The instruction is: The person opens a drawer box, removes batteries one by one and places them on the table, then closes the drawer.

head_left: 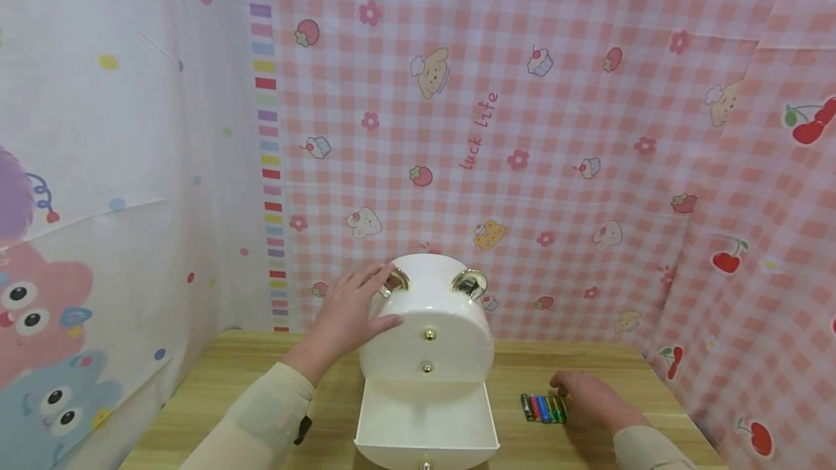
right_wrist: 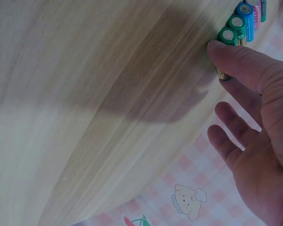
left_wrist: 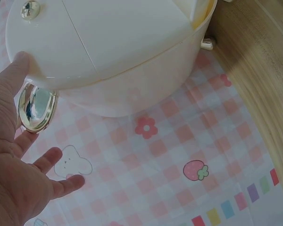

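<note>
A white storage box (head_left: pixel 424 303) with a rounded top, gold ring-shaped ears and gold knobs stands on the table. Its lowest drawer (head_left: pixel 427 415) is pulled out toward me. My left hand (head_left: pixel 346 321) rests at the box's upper left, thumb on the front face. In the left wrist view its fingers are spread, one behind the gold ear (left_wrist: pixel 37 107). To the right of the drawer lies a row of small coloured batteries (head_left: pixel 542 408). My right hand (head_left: pixel 594 401) pinches the battery (right_wrist: pixel 223 74) at the row's right end between thumb and index finger, its other fingers loose.
The wooden table (head_left: pixel 261 383) extends to both sides of the box. Behind it hangs a pink checked cloth (head_left: pixel 555 107), close to the back of the box. A white printed curtain (head_left: pixel 130 238) hangs at the left.
</note>
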The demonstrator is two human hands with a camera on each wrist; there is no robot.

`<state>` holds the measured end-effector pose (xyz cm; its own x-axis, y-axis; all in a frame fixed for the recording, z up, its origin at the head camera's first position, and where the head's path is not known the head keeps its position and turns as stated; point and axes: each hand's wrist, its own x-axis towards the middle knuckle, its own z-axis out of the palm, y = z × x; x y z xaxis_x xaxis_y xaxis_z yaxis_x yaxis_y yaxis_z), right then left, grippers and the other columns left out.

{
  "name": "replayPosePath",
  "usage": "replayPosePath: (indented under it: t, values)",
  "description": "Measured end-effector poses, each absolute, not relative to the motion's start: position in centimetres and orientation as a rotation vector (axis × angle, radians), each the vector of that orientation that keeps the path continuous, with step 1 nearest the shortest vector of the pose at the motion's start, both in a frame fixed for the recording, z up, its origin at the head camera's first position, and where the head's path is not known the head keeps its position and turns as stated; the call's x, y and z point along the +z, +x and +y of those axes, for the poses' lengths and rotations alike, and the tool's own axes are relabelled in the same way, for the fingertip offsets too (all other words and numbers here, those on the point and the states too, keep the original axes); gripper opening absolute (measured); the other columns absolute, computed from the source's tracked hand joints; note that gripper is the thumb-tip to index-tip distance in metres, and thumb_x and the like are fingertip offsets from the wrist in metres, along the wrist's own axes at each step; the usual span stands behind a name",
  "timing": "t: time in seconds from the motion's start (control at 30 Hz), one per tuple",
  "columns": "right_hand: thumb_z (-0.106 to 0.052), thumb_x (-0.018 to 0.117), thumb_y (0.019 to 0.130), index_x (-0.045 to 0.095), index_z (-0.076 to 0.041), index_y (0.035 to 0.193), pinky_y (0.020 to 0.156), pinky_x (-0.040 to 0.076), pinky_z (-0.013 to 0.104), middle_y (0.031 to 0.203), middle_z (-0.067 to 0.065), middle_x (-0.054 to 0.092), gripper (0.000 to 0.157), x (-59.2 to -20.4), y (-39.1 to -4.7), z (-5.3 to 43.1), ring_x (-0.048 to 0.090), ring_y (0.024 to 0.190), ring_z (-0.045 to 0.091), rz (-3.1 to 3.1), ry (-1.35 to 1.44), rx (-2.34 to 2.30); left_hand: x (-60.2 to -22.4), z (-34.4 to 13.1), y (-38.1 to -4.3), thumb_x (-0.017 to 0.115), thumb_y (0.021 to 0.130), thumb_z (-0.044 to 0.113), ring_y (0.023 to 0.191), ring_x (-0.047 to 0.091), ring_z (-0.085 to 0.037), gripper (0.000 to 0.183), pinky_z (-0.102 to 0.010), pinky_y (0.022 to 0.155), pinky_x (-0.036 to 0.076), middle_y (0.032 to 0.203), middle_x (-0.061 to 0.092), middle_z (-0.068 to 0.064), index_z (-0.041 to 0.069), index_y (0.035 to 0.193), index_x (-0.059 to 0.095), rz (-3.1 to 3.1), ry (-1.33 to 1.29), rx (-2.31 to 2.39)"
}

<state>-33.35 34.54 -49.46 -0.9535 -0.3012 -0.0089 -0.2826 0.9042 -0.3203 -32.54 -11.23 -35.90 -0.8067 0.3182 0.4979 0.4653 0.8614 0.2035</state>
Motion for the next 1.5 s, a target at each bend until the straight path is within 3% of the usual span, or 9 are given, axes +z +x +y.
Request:
replayPosePath:
  t: [0.47, 0.77, 1.0, 1.5]
  values:
    - [0.018, 0.079, 0.063, 0.071, -0.005, 0.119, 0.102, 0.056, 0.063, 0.111, 0.013, 0.077, 0.061, -49.4, -33.61, 34.17, 0.072, 0.11, 0.04, 2.987, -0.398, -0.464, -35.98, -11.31, -32.65, 0.083, 0.09, 0.054, 0.151, 0.047, -0.041, 0.093, -0.066, 0.124, 0.037, 0.166, 0.049, -0.011, 0.016, 0.165, 0.044, -2.567, -0.584, -0.446]
    - [0.014, 0.087, 0.063, 0.071, -0.006, 0.118, 0.102, 0.056, 0.063, 0.11, 0.01, 0.077, 0.061, -49.35, -33.42, 34.12, 0.072, 0.107, 0.037, 2.984, -0.402, -0.498, -36.0, -11.33, -32.65, 0.083, 0.089, 0.055, 0.152, 0.047, -0.04, 0.092, -0.066, 0.125, 0.037, 0.166, 0.049, -0.01, 0.016, 0.164, 0.045, -2.564, -0.585, -0.446]
    - [0.014, 0.08, 0.064, 0.072, -0.005, 0.117, 0.099, 0.058, 0.061, 0.112, 0.011, 0.077, 0.057, -49.6, -33.32, 34.26, 0.073, 0.107, 0.036, 2.975, -0.409, -0.508, -35.96, -11.31, -32.6, 0.083, 0.09, 0.055, 0.151, 0.047, -0.04, 0.093, -0.065, 0.126, 0.036, 0.166, 0.049, -0.01, 0.016, 0.165, 0.044, -2.569, -0.58, -0.44]
    - [0.014, 0.083, 0.06, 0.07, -0.004, 0.12, 0.103, 0.056, 0.064, 0.117, 0.015, 0.076, 0.065, -49.55, -33.17, 34.03, 0.071, 0.111, 0.038, 2.955, -0.438, -0.56, -35.8, -11.27, -32.42, 0.082, 0.09, 0.056, 0.153, 0.045, -0.04, 0.093, -0.066, 0.126, 0.036, 0.167, 0.047, -0.01, 0.017, 0.165, 0.042, -2.592, -0.57, -0.439]
